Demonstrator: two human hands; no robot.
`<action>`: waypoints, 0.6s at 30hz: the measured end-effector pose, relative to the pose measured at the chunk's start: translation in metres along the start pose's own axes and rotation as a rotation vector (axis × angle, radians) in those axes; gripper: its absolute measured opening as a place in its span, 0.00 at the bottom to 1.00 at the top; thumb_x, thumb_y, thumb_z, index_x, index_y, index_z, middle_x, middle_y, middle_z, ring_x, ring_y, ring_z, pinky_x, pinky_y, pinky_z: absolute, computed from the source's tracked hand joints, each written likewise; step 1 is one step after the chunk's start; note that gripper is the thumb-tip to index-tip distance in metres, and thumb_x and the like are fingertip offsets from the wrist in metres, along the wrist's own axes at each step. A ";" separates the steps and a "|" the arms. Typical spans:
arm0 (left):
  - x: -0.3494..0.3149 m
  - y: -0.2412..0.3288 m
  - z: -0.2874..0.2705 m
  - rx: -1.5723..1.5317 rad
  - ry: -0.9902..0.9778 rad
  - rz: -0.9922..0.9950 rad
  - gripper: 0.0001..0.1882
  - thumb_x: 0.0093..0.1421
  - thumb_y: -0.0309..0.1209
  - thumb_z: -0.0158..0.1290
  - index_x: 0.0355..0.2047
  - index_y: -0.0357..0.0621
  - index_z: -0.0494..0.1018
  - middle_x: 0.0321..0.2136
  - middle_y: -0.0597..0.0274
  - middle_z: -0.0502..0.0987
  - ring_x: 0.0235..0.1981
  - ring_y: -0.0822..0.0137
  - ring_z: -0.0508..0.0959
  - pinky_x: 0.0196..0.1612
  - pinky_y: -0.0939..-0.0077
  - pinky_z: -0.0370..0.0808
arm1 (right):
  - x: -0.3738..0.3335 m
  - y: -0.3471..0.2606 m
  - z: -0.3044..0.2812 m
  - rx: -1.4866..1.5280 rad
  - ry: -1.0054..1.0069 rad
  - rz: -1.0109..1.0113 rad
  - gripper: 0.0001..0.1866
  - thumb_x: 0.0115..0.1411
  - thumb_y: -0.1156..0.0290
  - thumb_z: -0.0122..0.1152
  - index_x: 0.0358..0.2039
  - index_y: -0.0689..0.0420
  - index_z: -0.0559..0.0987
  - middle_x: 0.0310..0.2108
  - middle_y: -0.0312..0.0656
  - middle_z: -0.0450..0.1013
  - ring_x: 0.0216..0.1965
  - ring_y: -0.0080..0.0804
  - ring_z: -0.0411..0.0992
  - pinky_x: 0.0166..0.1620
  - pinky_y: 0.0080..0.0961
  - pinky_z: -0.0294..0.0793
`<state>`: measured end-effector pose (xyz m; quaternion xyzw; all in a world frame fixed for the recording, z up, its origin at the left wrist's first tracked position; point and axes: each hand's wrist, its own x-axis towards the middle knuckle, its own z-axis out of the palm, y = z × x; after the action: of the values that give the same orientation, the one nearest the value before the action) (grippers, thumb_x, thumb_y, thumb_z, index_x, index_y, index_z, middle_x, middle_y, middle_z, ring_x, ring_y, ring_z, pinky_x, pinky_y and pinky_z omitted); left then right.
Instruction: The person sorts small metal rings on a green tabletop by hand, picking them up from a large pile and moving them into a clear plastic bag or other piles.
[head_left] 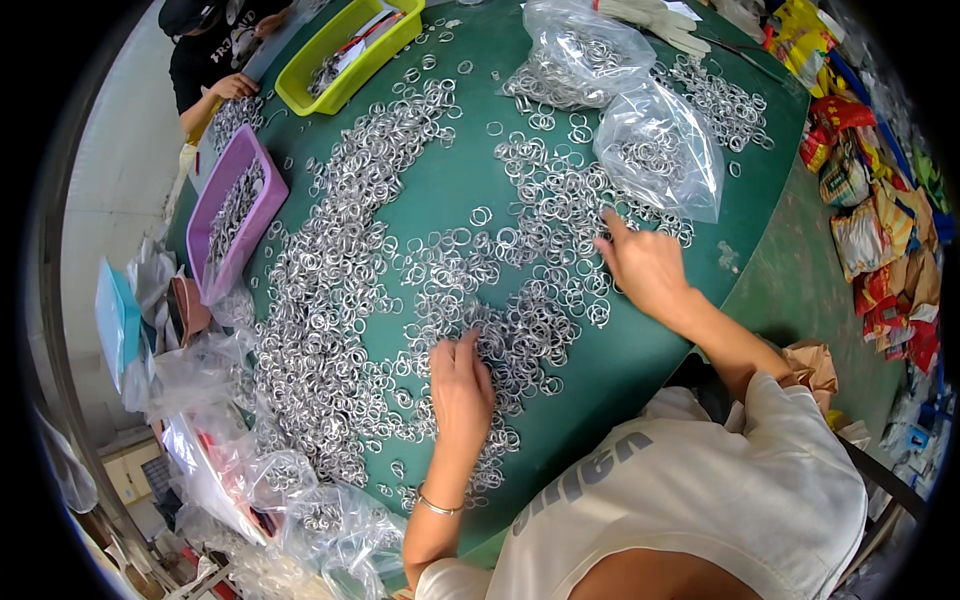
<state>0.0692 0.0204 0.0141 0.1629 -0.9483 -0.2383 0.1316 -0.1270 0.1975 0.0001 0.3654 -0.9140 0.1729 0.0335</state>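
Observation:
Small silver metal rings (325,290) lie in a broad, curved heap across the green table (590,440). My left hand (460,388), with a bangle at the wrist, is over a denser pile of rings (530,335). Its fingers curl down with the tips against the rings; what they pinch, if anything, is hidden. Farther right, my right hand (648,268) reaches into a thinner spread of rings (560,190). Its index finger is stretched out and the thumb stands apart, both close to the rings, and no held ring shows.
Clear plastic bags of rings (660,150) lie beyond my right hand. A purple bin (270,190) and a yellow-green bin (405,40) stand at the far left, near another person's hand (235,87). Crumpled plastic bags (335,525) crowd the left edge; colourful packages (860,235) lie right.

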 end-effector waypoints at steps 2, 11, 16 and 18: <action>0.006 0.003 0.006 -0.022 0.060 -0.001 0.15 0.52 0.17 0.51 0.42 0.37 0.72 0.25 0.53 0.65 0.29 0.54 0.68 0.34 0.65 0.67 | -0.007 -0.002 0.005 0.025 -0.039 -0.062 0.20 0.57 0.64 0.56 0.45 0.64 0.71 0.11 0.46 0.69 0.13 0.43 0.70 0.16 0.37 0.66; 0.104 0.053 0.053 -0.109 -0.023 0.311 0.18 0.54 0.28 0.56 0.46 0.38 0.71 0.27 0.53 0.67 0.31 0.55 0.68 0.36 0.64 0.67 | 0.002 0.003 -0.016 0.145 0.092 -0.121 0.11 0.53 0.72 0.53 0.38 0.57 0.76 0.20 0.46 0.74 0.18 0.42 0.73 0.20 0.36 0.70; 0.099 0.051 0.078 -0.020 -0.111 0.355 0.20 0.54 0.30 0.55 0.47 0.38 0.69 0.31 0.53 0.67 0.34 0.54 0.69 0.38 0.63 0.66 | 0.033 0.037 -0.004 -0.231 -0.016 -0.134 0.09 0.56 0.71 0.56 0.38 0.56 0.77 0.21 0.45 0.74 0.20 0.40 0.73 0.20 0.33 0.67; 0.091 0.044 0.075 0.035 -0.109 0.326 0.20 0.53 0.29 0.55 0.47 0.37 0.69 0.32 0.53 0.67 0.34 0.54 0.69 0.37 0.62 0.66 | 0.035 0.047 -0.001 -0.171 0.017 -0.218 0.09 0.55 0.69 0.57 0.37 0.56 0.76 0.20 0.44 0.73 0.20 0.41 0.73 0.20 0.34 0.67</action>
<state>-0.0494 0.0536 -0.0128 -0.0038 -0.9720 -0.2056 0.1139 -0.1844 0.2065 -0.0058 0.4571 -0.8799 0.0929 0.0908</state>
